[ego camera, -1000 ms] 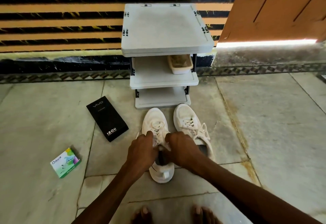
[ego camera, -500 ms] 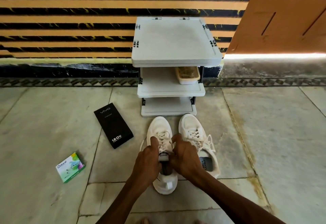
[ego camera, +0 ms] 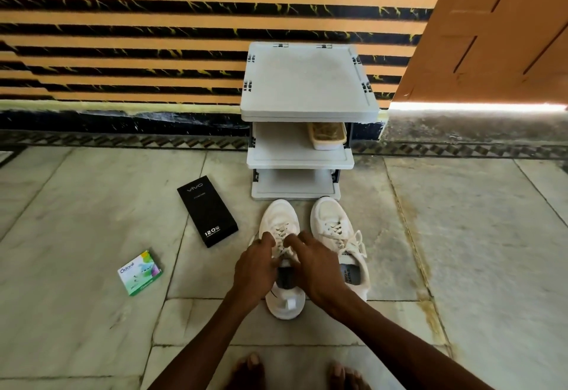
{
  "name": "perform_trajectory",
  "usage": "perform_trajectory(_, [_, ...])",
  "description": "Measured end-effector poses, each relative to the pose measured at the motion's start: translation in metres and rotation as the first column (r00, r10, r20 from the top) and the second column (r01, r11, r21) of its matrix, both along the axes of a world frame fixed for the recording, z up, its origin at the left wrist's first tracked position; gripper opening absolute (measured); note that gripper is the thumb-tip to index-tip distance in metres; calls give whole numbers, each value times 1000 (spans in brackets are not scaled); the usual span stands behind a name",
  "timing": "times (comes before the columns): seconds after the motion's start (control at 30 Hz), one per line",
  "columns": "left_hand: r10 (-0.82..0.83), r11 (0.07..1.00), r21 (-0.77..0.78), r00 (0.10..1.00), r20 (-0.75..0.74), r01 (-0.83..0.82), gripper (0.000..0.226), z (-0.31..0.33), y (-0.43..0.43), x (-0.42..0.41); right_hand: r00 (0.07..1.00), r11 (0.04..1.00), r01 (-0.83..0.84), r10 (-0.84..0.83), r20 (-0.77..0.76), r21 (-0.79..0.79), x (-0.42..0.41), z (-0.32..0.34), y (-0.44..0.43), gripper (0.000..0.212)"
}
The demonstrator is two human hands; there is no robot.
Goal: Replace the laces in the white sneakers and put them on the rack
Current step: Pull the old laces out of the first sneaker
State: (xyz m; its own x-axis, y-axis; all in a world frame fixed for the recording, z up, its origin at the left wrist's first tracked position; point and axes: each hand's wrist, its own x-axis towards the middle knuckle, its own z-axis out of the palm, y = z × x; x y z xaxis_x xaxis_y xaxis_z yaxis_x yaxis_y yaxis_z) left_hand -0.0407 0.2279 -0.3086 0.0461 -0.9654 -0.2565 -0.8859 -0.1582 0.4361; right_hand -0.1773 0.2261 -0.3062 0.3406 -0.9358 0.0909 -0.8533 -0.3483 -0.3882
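Note:
Two white sneakers stand side by side on the stone floor, toes toward a grey three-shelf rack (ego camera: 307,82). My left hand (ego camera: 255,270) and my right hand (ego camera: 316,266) are both over the tongue of the left sneaker (ego camera: 278,220), fingers curled and pinching its white lace (ego camera: 281,236) near the top eyelets. The hands hide the knot and most of the shoe's opening. The right sneaker (ego camera: 332,220) is laced, its lace ends hanging loose over its right side.
A beige tray (ego camera: 327,136) sits on the rack's middle shelf. A black phone box (ego camera: 207,210) and a small green and white carton (ego camera: 140,273) lie on the floor to the left. My bare feet (ego camera: 249,372) show at the bottom edge. A striped wall stands behind.
Both hands have slid up from the sneaker's collar toward the lace and drawn closer together over the tongue. The camera view has shifted; the shoes stay put.

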Motion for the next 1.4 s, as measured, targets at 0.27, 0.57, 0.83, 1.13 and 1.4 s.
perform_trajectory(0.27, [213,969,-92,964,-160,-229,73,-2,6,-5,965,993,-94,72,-252,-77,3,-10,-12,27])
perform_trajectory(0.57, [131,979,-134,976,-177,-155,71,-9,0,2,1000,998,-16,18,-26,59,8,-28,-12,37])
perform_trajectory(0.83, [176,980,-16,909,-378,-197,37,-12,-14,23,984,992,-111,118,-137,54,6,-25,-11,39])
perform_trajectory(1.13, [166,970,-97,903,-397,-221,28,-15,-8,16,988,987,-105,118,-100,124,13,-19,-22,15])
perform_trajectory(1.4, [152,969,-130,922,-357,-210,26,-16,-5,16,994,973,8,-33,105,232,0,-24,-18,4])
